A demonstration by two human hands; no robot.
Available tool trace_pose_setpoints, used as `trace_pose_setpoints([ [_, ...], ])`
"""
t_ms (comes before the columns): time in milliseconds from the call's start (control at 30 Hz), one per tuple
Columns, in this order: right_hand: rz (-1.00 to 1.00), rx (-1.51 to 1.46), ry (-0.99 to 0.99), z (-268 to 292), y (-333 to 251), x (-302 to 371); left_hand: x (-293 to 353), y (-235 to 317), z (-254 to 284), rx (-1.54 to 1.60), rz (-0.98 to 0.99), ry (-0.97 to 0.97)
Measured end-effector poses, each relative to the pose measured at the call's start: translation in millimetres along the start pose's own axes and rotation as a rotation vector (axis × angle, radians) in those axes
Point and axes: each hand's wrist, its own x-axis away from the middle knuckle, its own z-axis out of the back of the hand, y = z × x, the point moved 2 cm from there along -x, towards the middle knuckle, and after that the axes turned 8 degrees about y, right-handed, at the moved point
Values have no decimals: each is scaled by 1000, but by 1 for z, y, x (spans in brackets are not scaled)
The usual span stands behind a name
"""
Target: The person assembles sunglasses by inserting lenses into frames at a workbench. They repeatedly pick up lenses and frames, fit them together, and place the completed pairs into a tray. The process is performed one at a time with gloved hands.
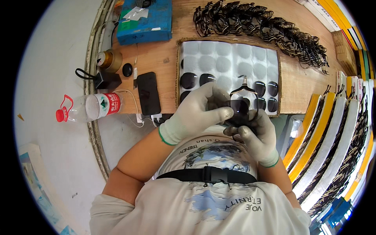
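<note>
Both of my hands wear pale gloves with green cuffs, held close in front of my body. My left hand [201, 111] is closed, its thumb and fingers pinching the edge of a dark sunglass lens [239, 106]. My right hand [259, 135] is wrapped round a thin dark sunglasses frame [244, 91] at the same spot; part of the frame is hidden by fingers. Just beyond the hands lies a shallow cardboard box [279, 62] with a white liner of round hollows. Several dark lenses [189, 80] rest in its nearer rows, partly covered by my hands.
A long heap of dark frames [260, 25] lies at the back. Left stand a blue box [145, 23], a phone [149, 93], a black cube-shaped device [107, 80], a tape roll [111, 60] and a plastic bottle [92, 107]. Frame-filled trays [313, 133] stack at right.
</note>
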Motion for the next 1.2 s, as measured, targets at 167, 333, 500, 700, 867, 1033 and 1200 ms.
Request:
trace_pose_setpoints([
  [167,-69,52,-227,-10,2,-10,18,-9,20,593,207,-87],
  [333,-150,-26,-165,-18,-3,-14,18,-5,35,339,152,-117],
  [500,-167,-40,-136,-9,2,-7,24,4,21,332,190,-116],
  [700,0,138,-38,1,6,3,23,-8,7,219,137,-31],
  [867,91,262,-40,10,-6,8,23,5,-8,56,122,-13],
  [1033,-34,5,-228,28,-5,9,23,13,-10,10,156,-193],
  [1200,-142,76,-397,45,-8,10,19,15,-4,-166,149,-336],
])
